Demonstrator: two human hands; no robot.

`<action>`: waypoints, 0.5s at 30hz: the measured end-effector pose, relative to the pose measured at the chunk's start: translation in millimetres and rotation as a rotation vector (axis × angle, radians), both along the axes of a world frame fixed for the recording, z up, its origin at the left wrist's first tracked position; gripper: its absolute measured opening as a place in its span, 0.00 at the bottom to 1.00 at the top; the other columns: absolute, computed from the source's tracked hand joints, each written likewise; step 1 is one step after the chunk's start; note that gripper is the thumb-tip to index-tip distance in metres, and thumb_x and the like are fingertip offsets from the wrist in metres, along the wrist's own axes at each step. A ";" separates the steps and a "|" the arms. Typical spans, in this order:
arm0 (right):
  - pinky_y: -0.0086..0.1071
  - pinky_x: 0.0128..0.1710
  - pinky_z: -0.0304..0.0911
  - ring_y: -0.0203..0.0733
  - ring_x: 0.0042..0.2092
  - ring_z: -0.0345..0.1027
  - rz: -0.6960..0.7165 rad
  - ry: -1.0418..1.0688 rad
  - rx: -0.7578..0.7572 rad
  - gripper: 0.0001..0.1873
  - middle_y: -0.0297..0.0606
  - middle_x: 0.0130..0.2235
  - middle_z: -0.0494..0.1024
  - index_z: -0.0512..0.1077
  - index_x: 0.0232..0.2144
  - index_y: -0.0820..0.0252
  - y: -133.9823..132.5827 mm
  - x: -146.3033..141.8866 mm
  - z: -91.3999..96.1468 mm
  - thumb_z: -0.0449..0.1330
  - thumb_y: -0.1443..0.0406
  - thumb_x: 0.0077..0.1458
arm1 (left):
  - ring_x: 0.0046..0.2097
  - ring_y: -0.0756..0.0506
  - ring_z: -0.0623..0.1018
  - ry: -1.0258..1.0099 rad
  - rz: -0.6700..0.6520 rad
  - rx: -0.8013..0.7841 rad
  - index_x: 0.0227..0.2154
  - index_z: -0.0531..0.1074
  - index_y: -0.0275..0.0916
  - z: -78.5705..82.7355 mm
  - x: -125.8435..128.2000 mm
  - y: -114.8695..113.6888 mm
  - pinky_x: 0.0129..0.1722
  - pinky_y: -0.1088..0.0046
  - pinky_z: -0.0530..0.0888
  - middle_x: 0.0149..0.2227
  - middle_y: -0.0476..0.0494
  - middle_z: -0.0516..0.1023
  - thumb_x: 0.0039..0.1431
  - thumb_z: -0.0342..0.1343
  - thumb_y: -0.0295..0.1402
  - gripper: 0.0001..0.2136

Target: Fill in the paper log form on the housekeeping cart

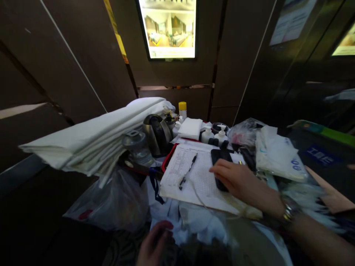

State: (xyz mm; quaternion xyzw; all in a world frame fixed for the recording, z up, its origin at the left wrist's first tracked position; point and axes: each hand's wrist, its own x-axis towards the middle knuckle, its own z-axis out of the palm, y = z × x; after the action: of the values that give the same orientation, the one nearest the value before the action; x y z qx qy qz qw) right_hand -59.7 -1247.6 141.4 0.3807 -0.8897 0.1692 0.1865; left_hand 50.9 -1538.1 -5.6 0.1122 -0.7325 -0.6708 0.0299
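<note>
My right hand (240, 181) reaches in from the right and lies on a black phone (220, 158) that rests on a printed sheet of paper (194, 173). Its fingers curl over the phone's lower end. A black pen (188, 171) lies on the sheet to the left of the hand. My left hand (154, 244) is low in the view, its fingers bent against crumpled white cloth (194, 220) and dark material. What it grips, if anything, is hidden.
A cart top is crowded: stacked white linens (91, 140) at left, a dark kettle (156, 133), a glass jar (137, 147), small pump bottles (213, 135), a yellow-capped can (182, 109), plastic bags (111, 203) and packets (277, 155). Dark panelled walls and a lit screen (169, 27) stand behind.
</note>
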 end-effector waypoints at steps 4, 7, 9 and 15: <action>0.32 0.31 0.52 0.39 0.35 0.66 -0.123 0.088 0.334 0.11 0.40 0.40 0.72 0.72 0.42 0.60 -57.6 -48.8 4.1 0.53 0.74 0.62 | 0.37 0.44 0.78 0.050 0.083 0.294 0.40 0.75 0.38 27.4 -35.8 -19.2 0.36 0.72 0.77 0.39 0.43 0.79 0.48 0.67 0.45 0.20; 0.34 0.31 0.49 0.42 0.36 0.65 -0.118 0.114 0.476 0.07 0.41 0.37 0.72 0.72 0.38 0.61 -79.2 -67.3 -0.6 0.53 0.71 0.64 | 0.38 0.42 0.79 -0.007 0.048 0.475 0.43 0.72 0.37 43.6 -54.0 -22.0 0.34 0.67 0.79 0.41 0.42 0.78 0.46 0.68 0.44 0.24; 0.35 0.32 0.49 0.43 0.36 0.66 -0.109 0.114 0.504 0.07 0.40 0.36 0.73 0.71 0.37 0.60 -83.5 -69.9 -1.4 0.54 0.72 0.63 | 0.39 0.41 0.80 -0.056 0.000 0.553 0.44 0.71 0.37 49.8 -62.9 -23.0 0.34 0.63 0.80 0.41 0.41 0.78 0.45 0.69 0.44 0.26; 0.34 0.31 0.54 0.39 0.31 0.64 -0.326 0.176 0.060 0.02 0.38 0.30 0.71 0.66 0.32 0.60 -50.4 -22.6 10.5 0.57 0.71 0.56 | 0.38 0.42 0.79 -0.015 -0.035 0.535 0.45 0.70 0.37 61.6 -72.5 -24.3 0.35 0.64 0.80 0.43 0.41 0.78 0.47 0.68 0.43 0.24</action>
State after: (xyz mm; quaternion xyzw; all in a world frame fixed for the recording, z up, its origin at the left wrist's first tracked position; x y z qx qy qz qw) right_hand -82.3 -1298.1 152.0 0.2500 -0.9246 0.0763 0.2771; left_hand -21.6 -1562.4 56.1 0.1084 -0.5313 -0.8400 -0.0179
